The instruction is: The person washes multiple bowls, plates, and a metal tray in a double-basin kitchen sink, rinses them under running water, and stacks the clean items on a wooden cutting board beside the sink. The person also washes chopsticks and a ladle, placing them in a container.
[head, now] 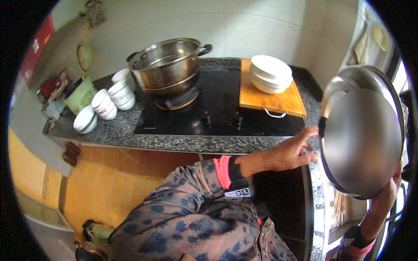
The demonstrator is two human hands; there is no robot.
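A large round stainless-steel pot (362, 140) is tilted up at the right, its open side towards me and its inside blurred. My right hand (397, 174) grips its lower right rim and is partly hidden behind it. At the pot's left side is a black handle (322, 127). My left hand (289, 155) reaches towards that handle with thumb and fingers apart; whether a fingertip touches it, I cannot tell. Below the pot, a bundle of chopsticks (340, 208) is partly visible.
A steel steamer pot (166, 68) stands on the left burner of the black gas hob (218, 98). Stacked white bowls (271, 75) rest on a wooden cutting board (274, 101). More bowls (104, 104) and a green bucket (80, 93) occupy the granite counter (183, 142).
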